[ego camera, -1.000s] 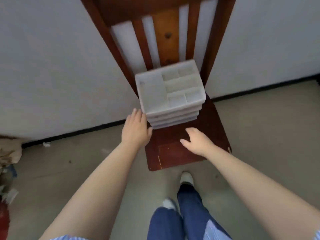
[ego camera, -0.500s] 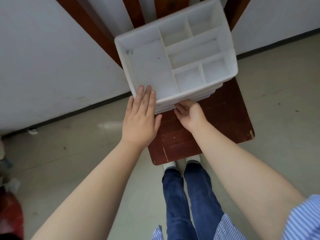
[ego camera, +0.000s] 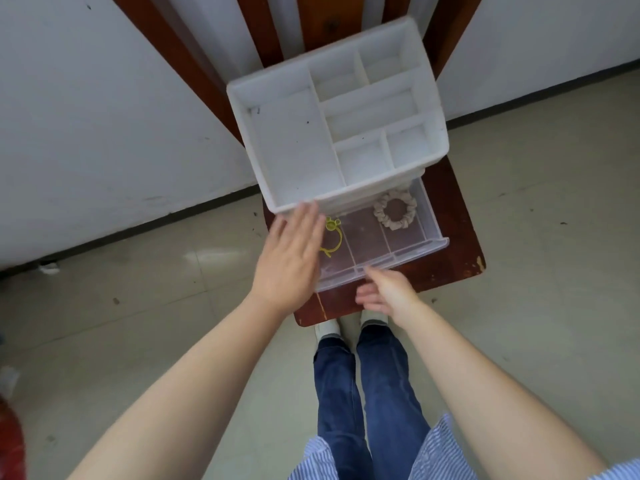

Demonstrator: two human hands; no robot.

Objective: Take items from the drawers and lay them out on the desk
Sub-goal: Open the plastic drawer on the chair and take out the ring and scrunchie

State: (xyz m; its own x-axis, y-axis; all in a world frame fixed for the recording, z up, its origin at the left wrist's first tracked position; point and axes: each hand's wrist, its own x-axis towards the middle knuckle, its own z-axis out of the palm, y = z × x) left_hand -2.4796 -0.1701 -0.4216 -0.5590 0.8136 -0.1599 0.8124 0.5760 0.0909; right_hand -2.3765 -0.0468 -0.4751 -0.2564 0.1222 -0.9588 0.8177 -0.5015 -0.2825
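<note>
Half a second ago the drawer [ego camera: 377, 251] was shut; now I have it out, yellow clip [ego camera: 331, 239] and scrunchie [ego camera: 395, 209] exposed, left hand [ego camera: 291, 258] flat with fingers together, right hand [ego camera: 384, 292] loosely open, both empty.

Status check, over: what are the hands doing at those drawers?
Both hands empty: left hand over drawer, right hand at its front. Inside: scrunchie, yellow clip. Nothing blocking.

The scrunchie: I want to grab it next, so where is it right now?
The beige scrunchie lies in the right compartment of the open clear drawer, under the white organizer's front edge, right of the yellow ring.
</note>
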